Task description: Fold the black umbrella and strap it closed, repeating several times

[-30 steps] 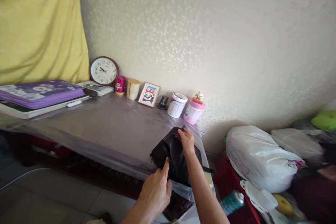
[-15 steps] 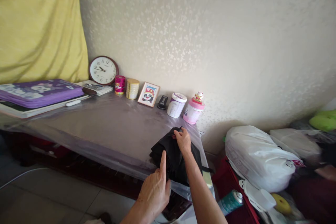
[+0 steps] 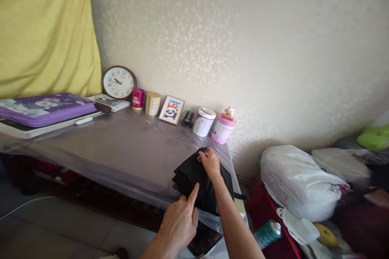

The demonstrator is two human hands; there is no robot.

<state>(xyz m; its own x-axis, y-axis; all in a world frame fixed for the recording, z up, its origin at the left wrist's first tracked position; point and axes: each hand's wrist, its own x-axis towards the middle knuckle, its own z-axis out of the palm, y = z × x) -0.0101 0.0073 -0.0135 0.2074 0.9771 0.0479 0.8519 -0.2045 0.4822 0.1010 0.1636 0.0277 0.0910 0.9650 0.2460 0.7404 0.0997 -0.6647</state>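
A black umbrella (image 3: 197, 173), its cloth gathered in loose folds, lies at the near right corner of the table. My right hand (image 3: 210, 161) is closed on the far top of the cloth, pinching a fold between thumb and fingers. Over the near side, my left hand (image 3: 180, 216) points its index finger onto the fabric, with the thumb apart; its other fingers are mostly hidden. A thin black strap (image 3: 240, 196) sticks out on the right. My right forearm covers part of the cloth.
Along the wall stand a clock (image 3: 119, 83), small tins, a framed panda picture (image 3: 172, 110), a white tub (image 3: 204, 122) and a pink jar (image 3: 223, 128). A purple case (image 3: 48, 109) lies left. Right of the table are a white bag (image 3: 299, 182) and a spray can (image 3: 268, 232).
My left index finger has slid slightly right and toward me over the black cloth. My right hand has shifted a little left, still gripping the top.
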